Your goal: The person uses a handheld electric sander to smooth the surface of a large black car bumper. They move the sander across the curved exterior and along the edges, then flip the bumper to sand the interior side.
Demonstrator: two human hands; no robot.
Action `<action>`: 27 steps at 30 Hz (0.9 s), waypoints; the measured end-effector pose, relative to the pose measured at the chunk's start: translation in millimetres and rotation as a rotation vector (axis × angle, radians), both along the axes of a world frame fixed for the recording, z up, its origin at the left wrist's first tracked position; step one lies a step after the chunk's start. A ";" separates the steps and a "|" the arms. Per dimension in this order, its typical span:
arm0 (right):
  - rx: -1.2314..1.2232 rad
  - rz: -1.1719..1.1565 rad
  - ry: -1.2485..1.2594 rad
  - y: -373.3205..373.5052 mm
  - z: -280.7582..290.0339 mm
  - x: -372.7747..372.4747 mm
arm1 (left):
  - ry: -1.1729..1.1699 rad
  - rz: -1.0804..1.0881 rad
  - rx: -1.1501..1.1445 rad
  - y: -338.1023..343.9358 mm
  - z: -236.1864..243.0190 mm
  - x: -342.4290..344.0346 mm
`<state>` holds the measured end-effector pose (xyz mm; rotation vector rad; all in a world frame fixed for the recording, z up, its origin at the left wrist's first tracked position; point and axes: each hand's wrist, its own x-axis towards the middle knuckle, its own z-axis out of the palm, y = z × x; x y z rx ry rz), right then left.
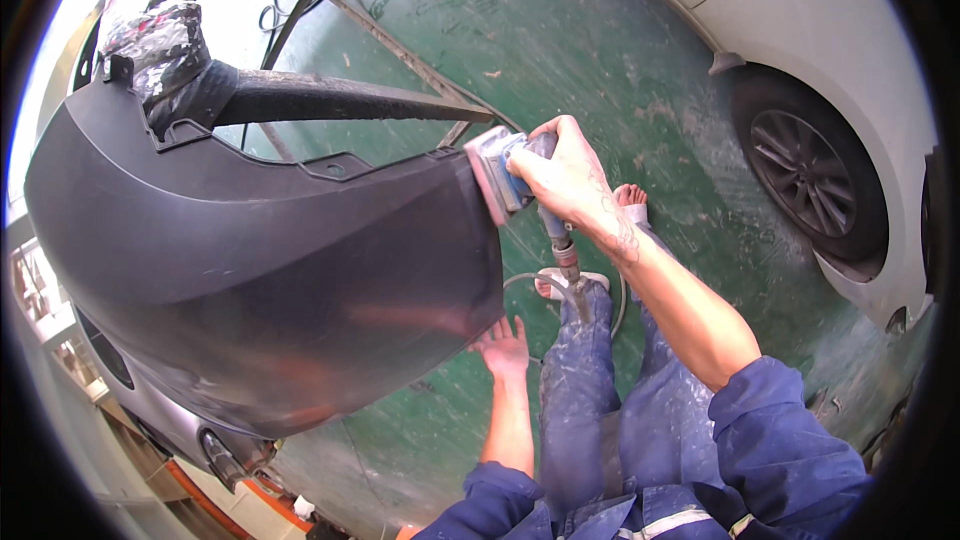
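Note:
A large dark grey car bumper [330, 280] fills the left side, with its narrow end towards me. My right hand [568, 172] is closed around a pneumatic sander [518, 155], thumb along its near side. The sander's flat pad [487, 177] is tilted on edge against the upper corner of the bumper's end. From the tool's grip a hose fitting [566, 258] hangs down. My left hand [503, 348] is at the bumper's lower edge, fingers stretched out and palm turned up. Some of its fingertips are hidden behind that edge.
A metal stand [330, 98] with a wrapped post [155, 30] bears the bumper. A light-coloured car with a wheel [812, 175] stands at right, and another car [165, 410] at lower left. An air hose [622, 310] loops by my legs. Black cables [268, 17] lie on the green floor [590, 50].

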<state>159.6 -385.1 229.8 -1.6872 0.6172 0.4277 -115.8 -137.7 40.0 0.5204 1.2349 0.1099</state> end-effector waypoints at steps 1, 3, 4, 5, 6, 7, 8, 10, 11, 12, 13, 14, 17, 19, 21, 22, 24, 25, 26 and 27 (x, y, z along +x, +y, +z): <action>0.002 0.005 -0.009 2.4 3.2 -0.1 | -0.003 -0.001 0.005 1.0 0.1 -0.4; -0.022 0.035 -0.084 11.7 6.1 -5.6 | -0.001 0.000 0.015 3.0 1.1 -2.5; -0.018 0.039 -0.080 14.3 8.6 -8.4 | -0.003 0.001 0.011 5.7 0.4 -0.7; -0.014 0.043 -0.077 15.8 10.5 -9.6 | -0.004 0.004 0.011 5.8 0.1 -1.4; -0.020 0.036 -0.056 16.7 7.2 -8.7 | -0.008 0.011 0.007 7.3 0.0 -1.3; -0.026 0.029 -0.034 16.6 1.1 -7.1 | -0.006 0.013 0.003 7.6 -1.0 -0.4; -0.031 0.022 -0.013 15.0 -3.4 -5.5 | -0.001 0.015 0.000 7.7 -1.2 -0.7; -0.024 0.042 -0.020 8.5 -4.6 -3.8 | 0.010 0.006 -0.002 9.7 -3.8 -3.5; -0.020 0.054 -0.022 7.0 -1.4 -2.5 | 0.008 -0.003 -0.001 12.2 -5.9 -6.0; -0.012 0.069 -0.012 4.3 3.8 -1.7 | -0.005 -0.021 0.001 14.3 -9.7 -6.4; -0.033 0.083 -0.029 2.9 9.1 0.2 | -0.013 -0.031 0.006 14.1 -10.7 -4.9; -0.054 0.098 -0.047 2.0 13.0 1.7 | -0.016 -0.039 0.011 13.7 -10.3 -5.4; -0.048 0.173 -0.044 -5.2 26.6 13.6 | 0.009 -0.018 0.020 8.8 -1.6 0.1; -0.081 0.238 -0.044 -11.2 26.6 25.6 | 0.031 0.008 0.010 6.7 3.4 3.7; -0.083 0.318 0.035 -24.5 32.0 38.6 | 0.040 0.001 0.004 7.2 4.7 5.4; -0.087 0.369 0.040 -30.2 33.8 45.6 | 0.040 -0.003 0.006 7.2 3.9 4.6; -0.035 0.510 0.079 -36.2 55.2 56.7 | 0.043 0.005 0.016 9.5 2.3 2.3; -0.041 0.529 0.076 -36.1 56.8 59.4 | 0.043 0.005 0.014 11.5 1.0 2.1; -0.048 0.548 0.073 -35.9 58.0 61.8 | 0.040 0.005 0.013 12.4 -0.4 1.5; -0.053 0.568 0.069 -35.2 59.3 64.0 | 0.032 0.008 0.007 14.4 -1.2 0.7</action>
